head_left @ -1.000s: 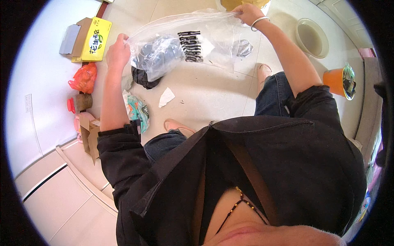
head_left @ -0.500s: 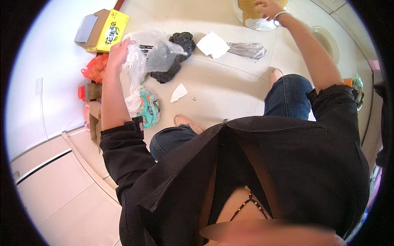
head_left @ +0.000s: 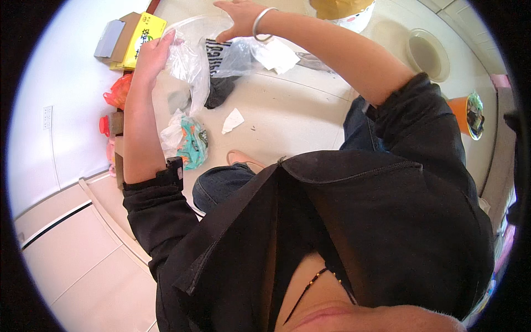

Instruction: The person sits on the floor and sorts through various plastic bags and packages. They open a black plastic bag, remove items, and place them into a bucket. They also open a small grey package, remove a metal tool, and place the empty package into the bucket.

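Note:
My left hand (head_left: 154, 56) is closed on the edge of a clear plastic bag (head_left: 191, 58) with dark printing, which hangs loosely above the floor. At the bag's far edge my right hand (head_left: 242, 19), with a bangle at the wrist, has its fingers and thumb spread apart. Whether its fingers touch the bag is not clear. Beneath the clear bag lies a crumpled black plastic bag (head_left: 221, 93), partly hidden. A sheet of white paper (head_left: 278, 57) lies to the right, and a torn white piece (head_left: 233, 120) is nearer to me.
By the left wall are a yellow carton (head_left: 146, 36), a red plastic bag (head_left: 118, 92) and a red-lidded jar (head_left: 113, 125). A teal patterned bag (head_left: 194, 144) lies near my left knee. Rightward stand a patterned tub (head_left: 357, 17), a round basin (head_left: 431, 52) and an orange bin (head_left: 460, 113).
My right hand has moved left from the patterned tub to the clear bag's far edge. My left hand keeps its hold, slightly farther forward, and the bag is spread wider.

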